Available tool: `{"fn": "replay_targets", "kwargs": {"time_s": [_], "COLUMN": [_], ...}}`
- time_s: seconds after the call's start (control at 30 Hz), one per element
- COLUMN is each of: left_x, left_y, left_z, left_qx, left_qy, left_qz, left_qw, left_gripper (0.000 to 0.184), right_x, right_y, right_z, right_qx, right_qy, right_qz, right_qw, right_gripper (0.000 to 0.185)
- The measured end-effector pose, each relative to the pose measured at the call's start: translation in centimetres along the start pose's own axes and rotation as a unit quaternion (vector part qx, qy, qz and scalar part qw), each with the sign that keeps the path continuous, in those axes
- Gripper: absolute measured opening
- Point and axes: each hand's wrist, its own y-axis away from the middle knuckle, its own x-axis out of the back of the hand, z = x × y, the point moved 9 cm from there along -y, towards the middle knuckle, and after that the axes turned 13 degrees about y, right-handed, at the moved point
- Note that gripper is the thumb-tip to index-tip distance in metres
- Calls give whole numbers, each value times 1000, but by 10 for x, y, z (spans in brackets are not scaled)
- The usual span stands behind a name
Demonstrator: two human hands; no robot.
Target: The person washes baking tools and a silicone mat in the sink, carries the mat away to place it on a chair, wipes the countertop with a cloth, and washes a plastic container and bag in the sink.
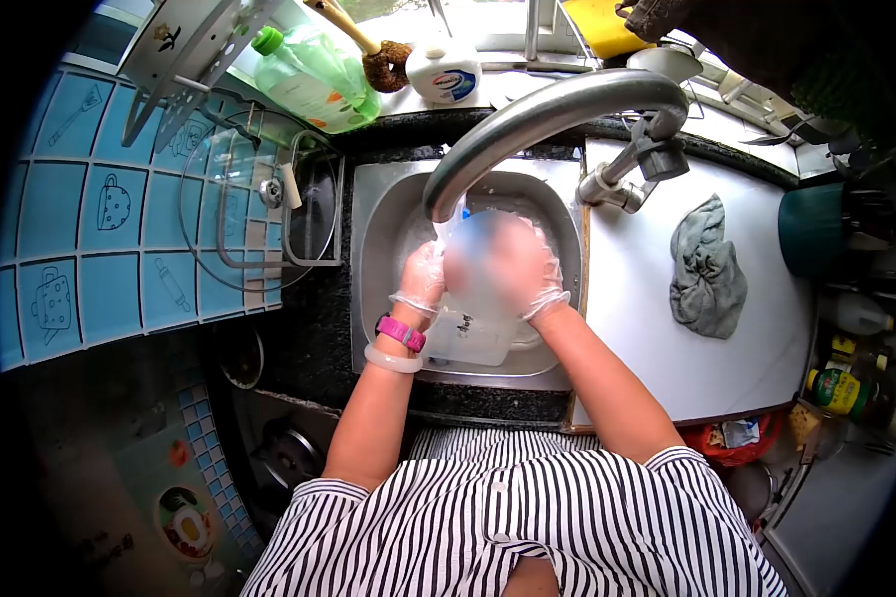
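My left hand [424,274], in a clear plastic glove, is over the sink [370,343] just below the tap's spout [443,199]. Its fingers look closed at the edge of a blurred patch. Facing it, my right hand [544,277] wears the same kind of glove; its fingers are lost in the blur. Between the hands is a pinkish smear with a blue spot, and I cannot make out what is there. A translucent plastic container [468,340] with dark marks sits in the sink below my hands. Water seems to run from the spout.
A curved metal tap [567,99] arches over the sink. A crumpled grey cloth [708,269] lies on the white counter [627,368]. Left are a glass lid [259,199] and a wire rack [294,224]. Behind stand a green bottle [319,85], a brush [386,66] and a white bottle [443,75].
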Motion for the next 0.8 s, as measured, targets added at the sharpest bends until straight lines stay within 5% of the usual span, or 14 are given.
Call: {"fn": "replay_targets", "kwargs": {"time_s": [0.17, 0.3, 0.37, 0.43, 0.5, 0.57, 0.6, 0.7, 0.77, 0.8], "left_x": [0, 3, 19, 25, 24, 35, 31, 33, 33, 38], "left_y": [12, 20, 25, 30, 37, 26, 29, 38, 38, 35], "left_z": [13, 20, 21, 23, 38, 26, 37, 40, 46, 49], "left_qx": [-13, 2, 23, 16, -23, -112, -200, -196, -173, -151], "left_qy": [16, -7, -24, -40, -143, -171, -197, -269, -293, -315], "left_qz": [-8, -30, 30, 36, 66, 52, 38, 77, 115, 152], "left_qw": [1000, 1000, 999, 998, 987, 978, 959, 940, 933, 925], "left_gripper": [21, 29, 33, 44, 50, 59, 69, 65, 55, 49], "right_x": [35, 48, 58, 59, 45, 38, 35, 12, 7, 7], "right_y": [-14, -34, -29, -11, 6, 28, 28, 18, 1, -1], "right_z": [-55, -33, 25, 58, 48, -26, -25, -6, 27, 16], "right_qx": [65, 80, -121, -207, -151, 74, 74, 46, -72, -41], "right_qy": [-47, -89, -158, -99, -136, -74, -74, -141, -57, -62], "right_qz": [-52, 51, 125, 113, 71, 14, 14, 10, 17, 6], "right_qw": [995, 992, 972, 967, 976, 994, 994, 989, 996, 997], "right_gripper": [25, 19, 16, 14, 22, 28, 28, 30, 22, 22]}}
